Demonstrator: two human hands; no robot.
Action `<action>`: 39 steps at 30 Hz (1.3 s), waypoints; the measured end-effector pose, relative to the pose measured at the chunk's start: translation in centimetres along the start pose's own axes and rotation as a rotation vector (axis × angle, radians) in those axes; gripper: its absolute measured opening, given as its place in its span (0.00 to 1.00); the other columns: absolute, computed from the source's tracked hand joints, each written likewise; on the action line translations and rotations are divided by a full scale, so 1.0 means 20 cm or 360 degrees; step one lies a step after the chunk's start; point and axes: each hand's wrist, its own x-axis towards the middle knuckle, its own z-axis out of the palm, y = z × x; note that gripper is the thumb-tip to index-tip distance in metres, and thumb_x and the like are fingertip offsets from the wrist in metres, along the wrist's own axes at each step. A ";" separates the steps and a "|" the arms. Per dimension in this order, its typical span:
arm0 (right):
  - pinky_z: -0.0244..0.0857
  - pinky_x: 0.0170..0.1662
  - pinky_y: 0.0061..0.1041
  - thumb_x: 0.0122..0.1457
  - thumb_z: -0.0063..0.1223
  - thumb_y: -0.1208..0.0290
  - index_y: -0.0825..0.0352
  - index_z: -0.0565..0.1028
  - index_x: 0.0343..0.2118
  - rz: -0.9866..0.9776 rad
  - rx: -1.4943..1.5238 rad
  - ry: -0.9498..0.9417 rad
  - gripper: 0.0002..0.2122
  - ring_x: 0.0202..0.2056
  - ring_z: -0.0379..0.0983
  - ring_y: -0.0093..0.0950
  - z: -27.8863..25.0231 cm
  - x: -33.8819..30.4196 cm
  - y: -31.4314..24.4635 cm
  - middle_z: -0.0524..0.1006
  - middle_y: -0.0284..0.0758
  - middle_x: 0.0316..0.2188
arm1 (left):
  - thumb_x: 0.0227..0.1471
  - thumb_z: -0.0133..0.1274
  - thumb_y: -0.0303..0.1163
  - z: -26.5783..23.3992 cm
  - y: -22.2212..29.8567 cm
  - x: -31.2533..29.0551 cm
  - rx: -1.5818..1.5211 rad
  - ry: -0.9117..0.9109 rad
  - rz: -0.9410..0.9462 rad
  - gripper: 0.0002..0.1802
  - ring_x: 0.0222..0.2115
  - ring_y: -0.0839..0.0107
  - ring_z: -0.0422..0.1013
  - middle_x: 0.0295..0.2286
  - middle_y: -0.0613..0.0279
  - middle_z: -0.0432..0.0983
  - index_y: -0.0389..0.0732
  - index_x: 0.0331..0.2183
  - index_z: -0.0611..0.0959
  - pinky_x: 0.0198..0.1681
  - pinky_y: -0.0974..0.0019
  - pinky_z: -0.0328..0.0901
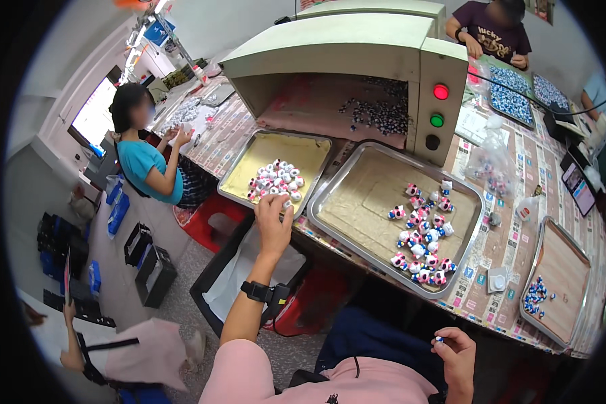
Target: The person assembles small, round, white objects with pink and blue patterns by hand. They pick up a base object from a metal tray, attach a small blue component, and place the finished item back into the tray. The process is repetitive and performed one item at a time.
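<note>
Seemingly finished figures [424,236] lie right of the left fingers [265,207], which pinch a white head [287,204]; loose heads [278,178] remain beyond; right fingers [454,334] pinch a blue piece [439,339].

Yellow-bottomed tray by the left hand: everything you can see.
The tray is a shallow rectangle with rounded corners, metal-looking silver rim and yellow bottom. It lies at the table's edge, before the machine. White rounded pieces with pink marks lie heaped toward its near side. The left hand is over its near rim; contact unclear.
</note>
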 end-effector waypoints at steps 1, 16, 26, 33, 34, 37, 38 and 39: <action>0.72 0.34 0.20 0.48 0.57 0.83 0.71 0.76 0.34 0.0002 -0.0001 0.0001 0.09 0.33 0.75 0.22 0.01 0.00 0.00 0.75 0.33 0.34 | 0.44 0.60 0.32 0.02 -0.01 0.01 0.0016 0.0045 0.0030 0.23 0.45 0.52 0.61 0.42 0.51 0.66 0.41 0.44 0.77 0.51 0.53 0.56; 0.74 0.36 0.22 0.49 0.57 0.86 0.72 0.77 0.36 0.0111 0.0009 -0.0050 0.10 0.35 0.77 0.25 0.11 0.03 -0.04 0.77 0.35 0.34 | 0.39 0.62 0.41 0.06 -0.09 0.27 0.0143 -0.0292 0.0245 0.32 0.57 0.55 0.55 0.55 0.56 0.62 0.50 0.50 0.77 0.60 0.52 0.49; 0.74 0.37 0.23 0.49 0.58 0.85 0.72 0.77 0.36 0.0116 -0.0058 -0.0100 0.10 0.35 0.77 0.24 0.13 0.09 -0.03 0.77 0.34 0.34 | 0.44 0.56 0.43 0.07 -0.11 0.36 -0.0004 -0.0633 0.0631 0.28 0.55 0.61 0.58 0.54 0.63 0.66 0.53 0.51 0.77 0.59 0.54 0.48; 0.74 0.36 0.22 0.49 0.58 0.85 0.72 0.77 0.36 0.0101 -0.0084 -0.0072 0.10 0.35 0.77 0.24 0.12 0.10 -0.08 0.77 0.35 0.33 | 0.42 0.61 0.42 0.03 -0.03 0.34 0.0130 -0.0545 0.0352 0.28 0.49 0.56 0.61 0.48 0.57 0.65 0.50 0.48 0.77 0.54 0.54 0.53; 0.74 0.36 0.22 0.49 0.58 0.85 0.72 0.77 0.36 0.0105 -0.0080 -0.0071 0.10 0.35 0.77 0.25 0.12 0.10 -0.08 0.77 0.35 0.33 | 0.42 0.61 0.42 0.01 -0.02 0.34 0.0266 -0.0594 0.0341 0.27 0.48 0.56 0.62 0.46 0.57 0.65 0.50 0.47 0.77 0.53 0.54 0.54; 0.74 0.36 0.22 0.49 0.58 0.85 0.72 0.77 0.36 0.0149 -0.0059 -0.0059 0.10 0.35 0.77 0.25 0.13 0.10 -0.09 0.77 0.35 0.33 | 0.42 0.61 0.41 0.00 0.00 0.35 0.0331 -0.0570 0.0499 0.25 0.42 0.58 0.65 0.39 0.59 0.68 0.49 0.46 0.78 0.44 0.56 0.60; 0.74 0.36 0.22 0.49 0.58 0.85 0.72 0.76 0.36 0.0168 -0.0047 -0.0049 0.10 0.35 0.77 0.25 0.13 0.09 -0.09 0.76 0.35 0.33 | 0.43 0.60 0.41 0.00 0.01 0.36 0.0348 -0.0601 0.0534 0.25 0.41 0.58 0.66 0.38 0.60 0.69 0.49 0.46 0.78 0.43 0.56 0.61; 0.73 0.36 0.22 0.50 0.59 0.84 0.73 0.76 0.36 0.0133 -0.0039 -0.0075 0.10 0.34 0.76 0.24 0.11 0.10 -0.09 0.76 0.35 0.34 | 0.43 0.60 0.41 0.00 0.02 0.38 0.0296 -0.0643 0.0518 0.25 0.39 0.58 0.67 0.36 0.59 0.70 0.48 0.46 0.78 0.41 0.56 0.63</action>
